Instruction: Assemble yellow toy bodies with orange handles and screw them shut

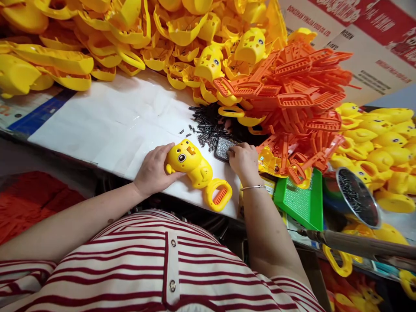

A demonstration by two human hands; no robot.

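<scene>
Yellow toy (191, 162) lies by the near edge of the white surface (113, 117), toward its near right corner, eye and cheek turned up. Its head points toward the far left, and its ring handle, with a ribbed orange strip (220, 197) showing inside, reaches toward that near corner. The left hand (155, 169) holds the head from the left, thumb along the near side and the other fingers curled around the far side. The right hand (244, 162) is well apart from that grip, at a small dark-rimmed dish (223, 148) of tiny silvery pieces; its fingers are bent and drawn together at the dish's right side, but I cannot tell whether they pinch anything.

Just beyond the dish, small black parts (209, 125) sit in a loose heap, a few strays lying to its left. Yellow shells (113, 26) are piled along the far edge of the surface. Toward the far right corner rises a tangle of orange pieces (302, 99), with a printed carton (367, 47) behind it. Right of the right forearm are a green perforated tray (302, 208) and a metal bowl (357, 197) with dark small pieces inside; more yellow toys (383, 147) crowd beyond the bowl.
</scene>
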